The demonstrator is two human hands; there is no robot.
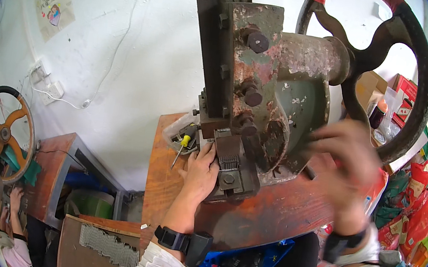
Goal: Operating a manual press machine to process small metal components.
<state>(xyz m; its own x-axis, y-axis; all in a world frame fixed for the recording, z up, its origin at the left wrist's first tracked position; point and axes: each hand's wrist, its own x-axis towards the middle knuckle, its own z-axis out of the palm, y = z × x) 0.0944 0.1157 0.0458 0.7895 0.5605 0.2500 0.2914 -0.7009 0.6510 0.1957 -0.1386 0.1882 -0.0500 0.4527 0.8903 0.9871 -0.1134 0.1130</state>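
Observation:
A heavy, paint-chipped hand press [256, 79] stands on a reddish wooden bench in front of me. My left hand [201, 170] lies against the left side of the metal die block [233, 163] under the ram, fingers stretched out and thumb apart. Fine ridges or thin metal strips show in the middle of the block, beside the fingertips; I cannot make out which. My right hand [347, 151] is smeared by motion, in front of the press body and just left of the large handwheel's [425, 69] lower rim. Whether it holds anything is not visible.
A yellow-handled screwdriver [185, 141] leans in a plastic tray behind my left hand. A board with rows of small metal parts [110, 247] lies lower left. Red and green bags [412, 208] crowd the right. A blue bag [256, 260] sits by my lap. Another person [11, 236] works at far left.

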